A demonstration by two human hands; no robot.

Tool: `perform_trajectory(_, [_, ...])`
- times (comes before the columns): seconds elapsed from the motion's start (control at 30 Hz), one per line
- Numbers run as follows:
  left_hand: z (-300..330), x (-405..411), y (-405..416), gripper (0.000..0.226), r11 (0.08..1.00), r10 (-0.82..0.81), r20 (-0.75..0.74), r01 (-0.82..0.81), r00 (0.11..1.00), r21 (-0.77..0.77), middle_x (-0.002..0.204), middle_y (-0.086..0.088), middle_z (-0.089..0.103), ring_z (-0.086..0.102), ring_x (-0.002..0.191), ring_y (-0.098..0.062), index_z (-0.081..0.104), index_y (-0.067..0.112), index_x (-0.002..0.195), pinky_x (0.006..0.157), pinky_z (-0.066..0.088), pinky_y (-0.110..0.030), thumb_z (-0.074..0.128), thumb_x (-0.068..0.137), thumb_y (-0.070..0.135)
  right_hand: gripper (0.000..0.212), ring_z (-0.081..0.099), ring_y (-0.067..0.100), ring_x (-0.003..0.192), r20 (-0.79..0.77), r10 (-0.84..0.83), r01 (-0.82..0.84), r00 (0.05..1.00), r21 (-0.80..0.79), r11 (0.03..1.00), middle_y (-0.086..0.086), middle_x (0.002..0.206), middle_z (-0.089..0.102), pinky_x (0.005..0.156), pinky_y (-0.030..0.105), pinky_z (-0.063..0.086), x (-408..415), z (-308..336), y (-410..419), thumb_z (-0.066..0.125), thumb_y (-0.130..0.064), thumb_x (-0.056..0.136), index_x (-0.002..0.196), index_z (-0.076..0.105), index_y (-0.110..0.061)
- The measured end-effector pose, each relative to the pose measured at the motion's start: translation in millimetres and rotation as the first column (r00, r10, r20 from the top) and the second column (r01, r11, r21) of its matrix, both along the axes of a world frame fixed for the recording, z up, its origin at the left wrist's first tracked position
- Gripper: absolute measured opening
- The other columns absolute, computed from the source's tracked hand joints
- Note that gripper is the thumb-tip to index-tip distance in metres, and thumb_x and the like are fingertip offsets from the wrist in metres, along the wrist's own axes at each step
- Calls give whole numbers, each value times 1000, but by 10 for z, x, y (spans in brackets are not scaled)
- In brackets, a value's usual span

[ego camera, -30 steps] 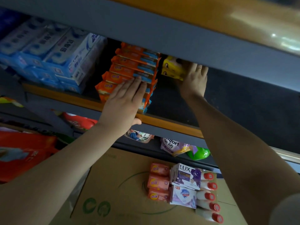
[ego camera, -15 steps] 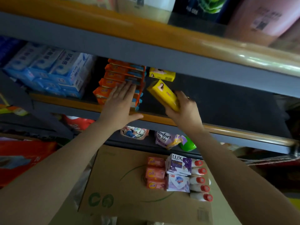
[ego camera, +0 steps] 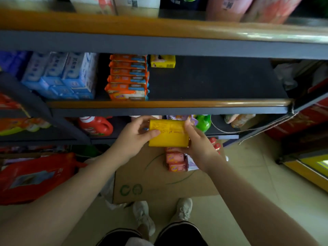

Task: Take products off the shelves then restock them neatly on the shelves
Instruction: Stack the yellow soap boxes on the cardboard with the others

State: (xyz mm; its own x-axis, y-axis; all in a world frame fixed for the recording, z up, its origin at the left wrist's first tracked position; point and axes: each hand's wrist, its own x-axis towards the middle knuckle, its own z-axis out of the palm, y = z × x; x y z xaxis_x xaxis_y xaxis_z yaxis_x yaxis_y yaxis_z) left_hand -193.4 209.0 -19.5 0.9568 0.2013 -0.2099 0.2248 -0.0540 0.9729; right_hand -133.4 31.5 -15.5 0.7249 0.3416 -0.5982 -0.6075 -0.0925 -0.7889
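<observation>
A yellow soap box (ego camera: 168, 133) is held below the middle shelf's front edge (ego camera: 177, 104), above the cardboard box. My left hand (ego camera: 136, 135) grips its left end with thumb on top. My right hand (ego camera: 198, 142) grips its right end. A second yellow soap box (ego camera: 163, 61) stands at the back of the middle shelf, beside a stack of orange soap packs (ego camera: 128, 78). The shelf's dark surface to the right of that stack is bare.
Blue-white packs (ego camera: 62, 75) fill the shelf's left. A cardboard box (ego camera: 152, 181) on the floor carries pink soap bars (ego camera: 174, 161) and other items, partly hidden by my right hand. A red detergent jug (ego camera: 95, 126) and green bottle (ego camera: 203, 122) sit on the lower shelf. A red bag (ego camera: 35, 176) lies left.
My right hand pulled the yellow soap box out of the shelf and lowered it. My left hand left the orange packs and took hold of the box's left end.
</observation>
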Motion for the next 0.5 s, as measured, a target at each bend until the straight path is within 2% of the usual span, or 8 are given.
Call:
perform_trajectory(0.1, [6,-98,36,35,990,-93,45,88,995,114,104,11,60,59,89,6,53,27,107,76,51,-18,68,80,10,71,66,27,94,-322,-78,111,944,87,990,11,113,65,61,37,57,-112,54,63,53,-69,71,123,52,-20])
perform_trajectory(0.13, [13,-128,53,38,981,-135,68,124,988,151,105,12,60,59,90,7,53,30,106,78,50,-19,70,79,8,69,66,28,90,-369,-86,130,925,97,987,11,109,65,56,34,56,-140,69,60,55,-66,72,122,53,-19])
perform_trajectory(0.2, [30,-184,83,42,967,-201,107,180,974,178,109,13,59,58,97,5,53,36,105,83,49,-18,71,78,10,42,63,25,82,-370,-78,143,926,150,978,10,100,63,49,29,55,-195,111,28,58,-45,85,116,55,-16])
perform_trajectory(0.27, [37,-236,98,41,962,-246,113,228,963,151,116,13,58,57,106,-1,53,38,107,89,47,-19,70,76,18,19,60,22,85,-231,-41,92,972,215,972,9,97,60,62,30,57,-238,127,-18,60,-24,87,104,57,-15])
perform_trajectory(0.3, [35,-262,94,41,964,-256,98,246,962,102,119,13,56,56,110,-2,53,36,109,91,46,-20,71,76,21,18,58,22,86,-102,-23,45,995,220,974,8,95,58,70,32,54,-263,124,-48,64,-17,82,99,57,-16])
perform_trajectory(0.4, [6,-319,64,45,968,-245,11,245,970,-63,122,14,53,58,106,1,50,31,115,90,49,-24,71,76,27,36,57,19,80,257,33,-54,966,75,996,6,89,57,77,39,50,-358,130,-132,72,-2,75,99,52,-20])
perform_trajectory(0.47, [-4,-328,16,43,970,-219,-32,214,975,-117,123,9,54,62,97,-2,50,28,116,84,53,-27,66,77,21,47,61,18,81,370,42,-63,928,44,997,4,90,59,80,43,53,-413,161,-190,73,1,74,106,47,-21])
perform_trajectory(0.5, [-7,-324,-17,40,971,-210,-46,203,977,-130,120,6,56,64,93,-4,51,25,117,79,54,-26,63,80,16,55,63,19,85,424,56,-72,904,23,997,3,95,60,82,45,55,-435,185,-213,78,-5,71,111,45,-23])
